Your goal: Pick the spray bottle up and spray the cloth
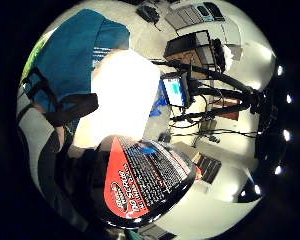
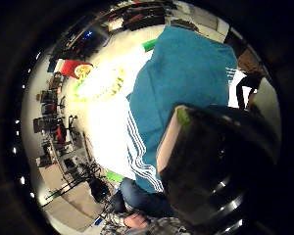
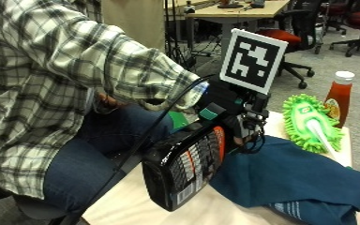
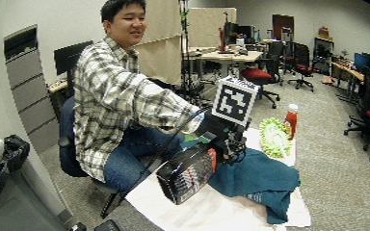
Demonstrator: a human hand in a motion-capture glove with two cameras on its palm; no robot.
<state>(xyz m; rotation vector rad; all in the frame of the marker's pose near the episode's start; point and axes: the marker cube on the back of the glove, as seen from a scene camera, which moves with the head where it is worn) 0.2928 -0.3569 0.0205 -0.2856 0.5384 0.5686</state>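
Observation:
My gloved right hand [image 3: 227, 107] grips a black spray bottle [image 3: 186, 164] with a red and white label by its neck. The bottle is lifted off the table and tilted, its base toward the table's near edge and its head over the cloth. A teal cloth [image 3: 292, 180] with white stripes lies crumpled on the white table [image 3: 186, 211], just under and beyond the hand. In the little finger side palm view the bottle's label [image 1: 145, 180] is close to the palm, with the cloth [image 1: 75, 55] behind it. The thumb side palm view shows the dark bottle [image 2: 220, 166] over the cloth [image 2: 186, 73].
A green fluffy duster [image 3: 311, 124] lies beyond the cloth, with a red ketchup bottle [image 3: 339, 96] standing at the table's far edge. The person sits at the table's left side. Office chairs and desks stand on the floor behind.

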